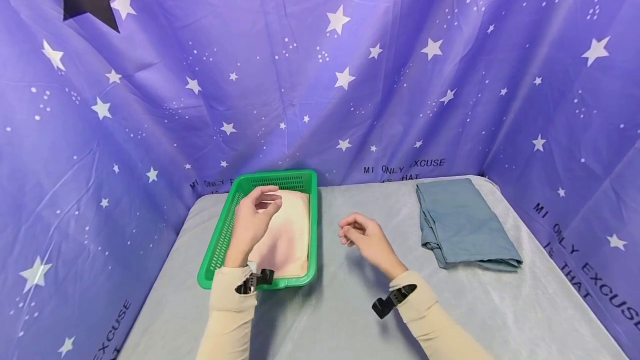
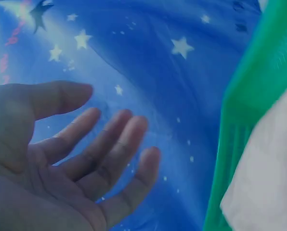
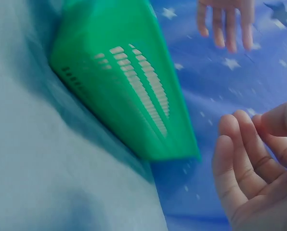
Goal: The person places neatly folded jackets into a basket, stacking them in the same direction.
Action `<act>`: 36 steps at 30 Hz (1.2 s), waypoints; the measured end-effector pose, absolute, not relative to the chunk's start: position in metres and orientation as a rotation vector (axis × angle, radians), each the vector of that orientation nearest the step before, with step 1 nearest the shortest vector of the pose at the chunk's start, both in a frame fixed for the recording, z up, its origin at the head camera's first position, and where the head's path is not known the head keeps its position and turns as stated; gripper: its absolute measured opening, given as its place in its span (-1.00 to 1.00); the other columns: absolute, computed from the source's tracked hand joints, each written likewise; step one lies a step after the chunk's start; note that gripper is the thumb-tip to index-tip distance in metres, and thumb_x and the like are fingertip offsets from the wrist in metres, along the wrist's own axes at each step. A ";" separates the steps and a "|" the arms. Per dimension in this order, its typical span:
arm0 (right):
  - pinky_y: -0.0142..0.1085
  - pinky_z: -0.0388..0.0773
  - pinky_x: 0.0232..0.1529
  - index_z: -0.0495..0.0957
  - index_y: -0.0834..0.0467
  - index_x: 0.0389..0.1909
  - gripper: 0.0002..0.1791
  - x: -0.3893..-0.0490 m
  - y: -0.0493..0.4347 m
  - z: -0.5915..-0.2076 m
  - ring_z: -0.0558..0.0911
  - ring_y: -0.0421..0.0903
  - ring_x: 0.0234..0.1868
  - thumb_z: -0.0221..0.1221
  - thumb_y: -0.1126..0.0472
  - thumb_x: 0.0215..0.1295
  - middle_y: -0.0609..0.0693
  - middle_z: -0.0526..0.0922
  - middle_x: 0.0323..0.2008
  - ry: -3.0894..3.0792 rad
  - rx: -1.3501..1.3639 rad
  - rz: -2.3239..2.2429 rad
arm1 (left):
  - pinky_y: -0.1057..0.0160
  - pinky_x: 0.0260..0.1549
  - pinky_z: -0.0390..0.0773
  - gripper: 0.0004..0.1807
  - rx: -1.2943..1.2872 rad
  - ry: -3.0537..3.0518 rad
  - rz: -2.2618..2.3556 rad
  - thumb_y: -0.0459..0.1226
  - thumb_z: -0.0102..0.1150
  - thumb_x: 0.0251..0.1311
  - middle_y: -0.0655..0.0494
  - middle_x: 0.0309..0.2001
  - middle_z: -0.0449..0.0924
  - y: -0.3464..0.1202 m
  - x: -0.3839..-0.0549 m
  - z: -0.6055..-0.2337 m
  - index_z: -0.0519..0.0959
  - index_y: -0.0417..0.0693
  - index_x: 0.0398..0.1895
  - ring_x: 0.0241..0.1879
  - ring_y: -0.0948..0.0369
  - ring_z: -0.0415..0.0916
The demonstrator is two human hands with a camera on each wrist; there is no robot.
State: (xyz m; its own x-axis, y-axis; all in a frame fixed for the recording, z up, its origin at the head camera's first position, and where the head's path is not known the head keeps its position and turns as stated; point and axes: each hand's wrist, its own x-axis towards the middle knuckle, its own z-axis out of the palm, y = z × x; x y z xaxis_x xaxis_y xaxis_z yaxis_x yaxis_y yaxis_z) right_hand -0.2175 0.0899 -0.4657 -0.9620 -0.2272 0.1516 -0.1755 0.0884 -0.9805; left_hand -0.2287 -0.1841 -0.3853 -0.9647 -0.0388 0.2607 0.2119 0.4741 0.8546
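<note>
My left hand (image 1: 251, 221) hovers over the left part of a green plastic basket (image 1: 313, 226), its fingers loosely bent around nothing. In the left wrist view the palm and spread fingers of the left hand (image 2: 90, 163) show bare. Inside the basket lies a folded cream-pink cloth (image 1: 292, 226). To the basket's right, above the table, is my right hand (image 1: 367, 238), relaxed and holding nothing. The right wrist view has the right hand (image 3: 254, 168) beside the basket's slotted wall (image 3: 119, 96), thumb near the index finger.
A folded blue-grey cloth (image 1: 465, 221) lies at the right of the table, which has a pale grey cover (image 1: 340, 304). Purple curtains (image 1: 300, 71) with stars hang behind and on both sides. Each wrist carries a small black camera (image 1: 387, 304).
</note>
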 end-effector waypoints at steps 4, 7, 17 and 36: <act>-0.34 0.70 -0.26 0.56 0.43 -0.02 -0.77 -0.212 0.118 -0.470 0.72 -0.22 -0.35 0.13 0.31 0.50 0.25 0.73 -0.25 2.317 -0.326 -2.123 | 0.29 -0.19 0.67 -0.74 -0.166 -2.271 -1.695 -0.37 0.28 0.33 -0.15 -0.10 0.76 -0.163 -0.219 -0.394 0.67 -0.08 0.07 -0.21 0.12 0.72; -0.34 0.71 -0.25 0.56 0.40 -0.03 -0.80 -0.206 0.138 -0.471 0.72 -0.23 -0.36 0.12 0.32 0.51 0.15 0.74 -0.28 2.328 -0.231 -2.194 | 0.35 -0.26 0.66 -0.76 -0.200 -2.140 -1.834 -0.43 0.26 0.32 -0.27 -0.14 0.73 -0.143 -0.212 -0.405 0.66 -0.19 0.04 -0.30 0.24 0.70; -0.38 0.71 -0.25 0.51 0.42 0.01 -0.75 -0.188 0.196 -0.474 0.73 -0.25 -0.37 0.09 0.28 0.55 -0.16 0.76 -0.36 2.286 0.046 -2.420 | 0.12 -0.14 0.73 -0.77 -0.236 -1.913 -2.240 -0.39 0.25 0.36 -0.28 -0.14 0.69 -0.077 -0.197 -0.437 0.61 -0.21 0.04 -0.29 0.22 0.70; -0.43 0.66 -0.43 0.64 0.23 -0.18 -0.90 -0.168 0.286 -0.469 0.72 -0.22 -0.49 0.15 0.38 0.47 -0.07 0.77 -0.44 1.961 0.505 -2.964 | 0.01 -0.18 0.73 -0.79 -0.075 -2.008 -2.473 -0.45 0.21 0.23 -0.21 -0.24 0.75 0.023 -0.218 -0.483 0.65 -0.13 -0.09 -0.36 0.13 0.72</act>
